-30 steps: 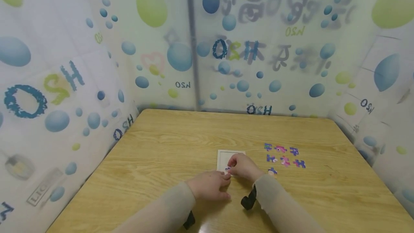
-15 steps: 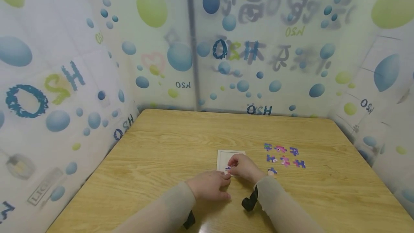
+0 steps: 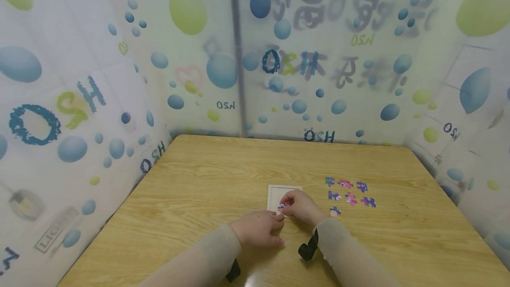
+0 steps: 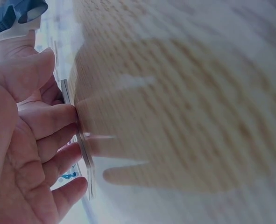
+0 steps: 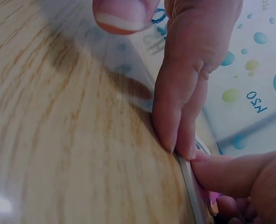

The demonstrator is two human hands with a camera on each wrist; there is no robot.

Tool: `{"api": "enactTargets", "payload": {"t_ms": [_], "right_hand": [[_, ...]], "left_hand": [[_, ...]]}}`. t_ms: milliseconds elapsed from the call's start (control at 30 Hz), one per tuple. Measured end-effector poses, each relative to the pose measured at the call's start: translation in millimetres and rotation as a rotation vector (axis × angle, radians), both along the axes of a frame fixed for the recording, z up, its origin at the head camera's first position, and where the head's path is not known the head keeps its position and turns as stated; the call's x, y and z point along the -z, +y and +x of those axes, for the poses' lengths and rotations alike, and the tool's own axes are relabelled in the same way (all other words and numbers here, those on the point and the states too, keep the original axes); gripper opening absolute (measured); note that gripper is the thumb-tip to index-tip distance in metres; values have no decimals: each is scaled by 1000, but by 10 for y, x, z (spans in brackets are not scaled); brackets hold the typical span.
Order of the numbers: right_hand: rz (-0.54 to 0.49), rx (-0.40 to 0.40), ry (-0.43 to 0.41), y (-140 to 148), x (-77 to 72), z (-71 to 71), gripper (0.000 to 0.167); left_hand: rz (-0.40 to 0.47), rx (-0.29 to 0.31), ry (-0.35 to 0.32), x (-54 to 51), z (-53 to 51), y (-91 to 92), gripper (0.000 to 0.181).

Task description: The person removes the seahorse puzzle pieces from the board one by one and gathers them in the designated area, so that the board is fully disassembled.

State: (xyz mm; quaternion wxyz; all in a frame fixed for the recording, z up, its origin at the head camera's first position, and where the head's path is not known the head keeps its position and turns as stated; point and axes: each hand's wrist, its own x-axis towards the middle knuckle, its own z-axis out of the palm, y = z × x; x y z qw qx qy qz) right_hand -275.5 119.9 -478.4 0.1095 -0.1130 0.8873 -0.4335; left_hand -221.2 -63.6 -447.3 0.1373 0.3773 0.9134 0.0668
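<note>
A small square puzzle board (image 3: 275, 194), pale with a thin border line, lies on the table in the head view. At its near edge my right hand (image 3: 303, 207) pinches a purple and pink puzzle piece (image 3: 281, 207) between thumb and fingers, low over the board; the fingers hide most of it. My left hand (image 3: 259, 228) rests at the board's near left corner, its fingertips touching the edge. The left wrist view shows those fingers (image 4: 58, 119) fairly straight against the board's side (image 4: 86, 158). In the right wrist view the right thumb (image 5: 226, 172) meets the left fingertips at the board's edge.
Several loose puzzle pieces (image 3: 351, 198) lie spread to the right of the board. Another piece (image 3: 335, 211) is close to the right wrist. The wooden table (image 3: 207, 167) meets patterned curtain walls (image 3: 338, 79) at the back and sides. Dark wrist cameras (image 3: 307, 249) hang under both wrists.
Both hands stay in nearly the same place. The right fingertips and the pinched puzzle piece have shifted only slightly; the loose pieces lie as before.
</note>
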Motion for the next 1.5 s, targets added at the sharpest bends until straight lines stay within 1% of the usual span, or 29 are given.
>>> {"api": "enactTargets", "payload": {"t_ms": [133,500,700,967,1100,1200,1367,1500], "right_hand": [[-2,7,-5,4,0,1,14],[-29,28,-59,18,26,-3,15],[-29,35,-80,47,12,-7,15],[-62,36,-113,74,-4,-9,13],[-69,26,-134,86,-9,-20,13],[-92,12,-145,99,-19,-30,13],[-134,3,-189,124,-46,-42,15],[-143,-6,-192,144,-56,-40,18]], "left_hand": [[1,2,2,10,-7,-1,62],[-19,2,14,22,-1,12,62],[-16,5,6,9,-7,20,63],[-12,13,8,20,-18,6,64],[-5,19,9,22,-21,0,64],[-1,21,12,20,-22,-3,64],[0,17,9,22,-25,-2,63],[-4,19,9,24,-25,1,62]]}}
